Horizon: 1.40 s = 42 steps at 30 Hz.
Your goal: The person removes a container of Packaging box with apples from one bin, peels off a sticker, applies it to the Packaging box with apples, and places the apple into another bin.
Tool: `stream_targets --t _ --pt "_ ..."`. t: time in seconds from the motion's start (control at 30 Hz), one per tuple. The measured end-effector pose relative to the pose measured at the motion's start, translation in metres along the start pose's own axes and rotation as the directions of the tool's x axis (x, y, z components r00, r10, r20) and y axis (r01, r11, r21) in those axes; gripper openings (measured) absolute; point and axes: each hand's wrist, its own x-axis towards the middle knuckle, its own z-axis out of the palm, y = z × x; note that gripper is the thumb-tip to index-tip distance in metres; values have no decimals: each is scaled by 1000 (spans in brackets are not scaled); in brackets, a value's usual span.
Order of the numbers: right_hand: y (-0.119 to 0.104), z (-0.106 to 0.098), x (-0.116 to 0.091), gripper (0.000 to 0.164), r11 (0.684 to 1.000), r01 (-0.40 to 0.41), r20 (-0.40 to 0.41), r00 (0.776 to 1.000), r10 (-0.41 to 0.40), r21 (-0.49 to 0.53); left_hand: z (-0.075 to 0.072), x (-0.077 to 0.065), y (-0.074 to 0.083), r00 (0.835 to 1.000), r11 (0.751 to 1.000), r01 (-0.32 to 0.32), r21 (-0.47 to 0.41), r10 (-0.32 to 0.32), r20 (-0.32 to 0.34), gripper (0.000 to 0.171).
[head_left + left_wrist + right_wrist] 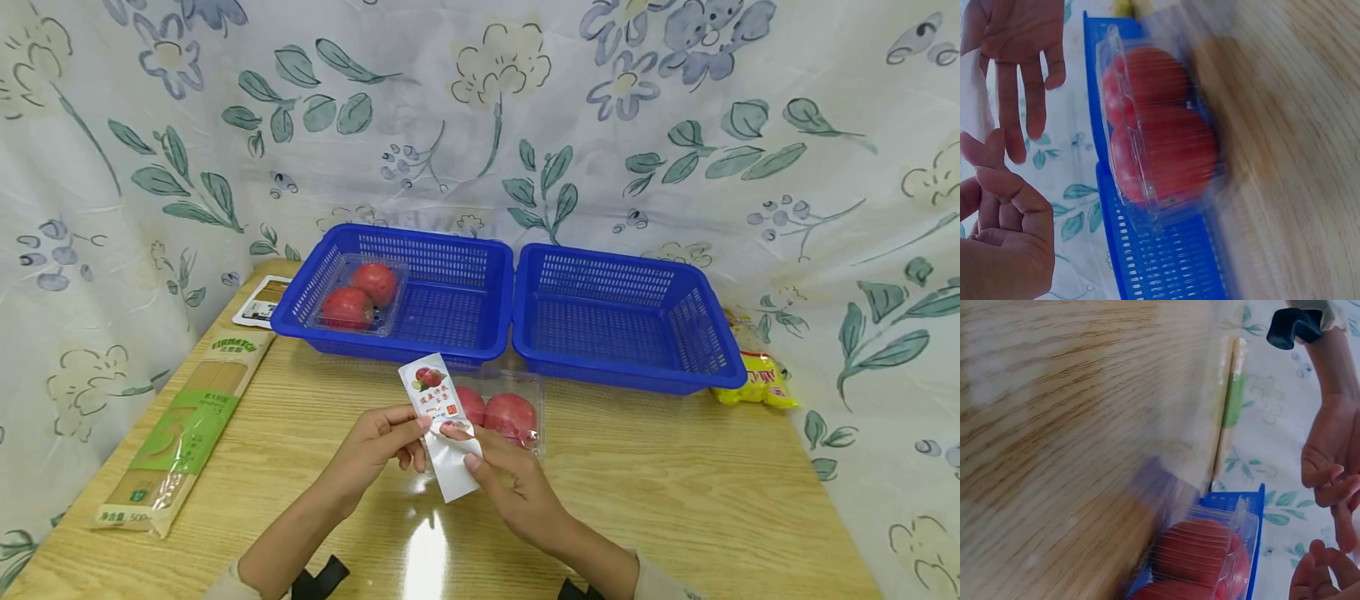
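Note:
A white strip of stickers (433,387) printed with red fruit and writing hangs between both hands above the table. My left hand (371,454) pinches its left edge between thumb and index finger. My right hand (517,487) grips the lower part of the strip with its thumb and index finger; in the left wrist view its other fingers (1025,94) are stretched out. Beneath the hands stands a clear plastic box (541,392) with red apples (512,417) in it, partly hidden by the strip and right hand. The wrist views show this box slightly blurred.
Two blue baskets (397,354) (630,375) stand side by side at the back; the left one holds another clear box of apples (348,308). A pasta packet (183,433) and a flat packet (262,302) lie at left. A yellow packet (757,382) lies at right.

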Motion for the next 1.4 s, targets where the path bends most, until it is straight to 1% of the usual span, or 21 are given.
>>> stream_targets --t 0.07,0.2,0.27,0.33,0.4,0.43,0.5,0.6,0.67,0.73,0.8,0.87,0.9,0.93,1.0,1.07,1.13,1.2,1.27,1.33,1.4 --pt "0 -1 0 40 996 -67 -12 998 68 52 0 1 0 1000 1000 13 -10 -13 -3 26" --pt "1 -2 0 35 973 -179 -49 981 188 148 1 2 -1 999 998 48 -34 -48 -14 22" --pt "2 -2 0 34 958 -204 -60 974 220 200 2 3 -2 998 997 60 -41 -61 -17 20" --pt "3 -4 1 34 950 -218 -85 967 242 223 2 4 -3 997 997 67 -43 -68 -20 20" --pt "3 -5 2 34 937 -248 -110 953 281 246 3 4 -4 997 997 73 -41 -74 -20 21" --pt "3 -6 2 35 928 -269 -119 944 307 259 3 4 -4 997 996 74 -38 -75 -19 22" --pt "2 -8 3 36 902 -323 -137 918 372 286 3 4 -4 997 996 77 -34 -77 -16 23" --pt "1 -11 4 40 844 -397 -132 874 468 360 4 5 -3 997 996 82 -30 -83 -12 23" --pt "1 -13 5 43 809 -425 -123 852 509 405 4 5 -4 996 996 90 -30 -90 -9 22" --pt "1 -15 6 46 787 -436 -107 844 526 437 4 6 -4 994 994 105 -28 -105 -16 21" --pt "2 -19 8 47 783 -423 -97 851 516 456 2 5 -5 991 992 124 -24 -125 -38 21" --pt "4 -23 9 46 788 -398 -99 863 495 470 -2 5 -7 986 989 147 -14 -148 -71 22" --pt "5 -26 9 45 797 -381 -111 870 481 469 -5 5 -8 983 987 160 -7 -160 -91 23" --pt "6 -28 9 44 810 -364 -125 876 465 460 -8 5 -8 979 985 173 3 -171 -112 24" --pt "8 -32 9 43 842 -341 -167 882 440 419 -15 5 -10 969 979 200 30 -193 -151 27" --pt "10 -34 8 40 885 -319 -212 891 402 339 -24 7 -14 963 974 217 66 -202 -179 32" --pt "13 -35 6 38 925 -303 -241 903 355 229 -34 10 -17 955 966 236 109 -210 -208 37" --pt "15 -35 5 34 950 -288 -263 914 310 119 -44 13 -21 949 957 251 145 -214 -230 43" --pt "16 -34 3 31 962 -274 -275 923 270 25 -53 16 -25 945 947 266 181 -219 -242 47" --pt "18 -33 1 29 964 -261 -282 930 237 -52 -60 18 -29 942 937 281 210 -227 -249 47" --pt "19 -33 0 28 966 -245 -281 936 212 -88 -65 19 -32 941 930 290 225 -234 -245 47"
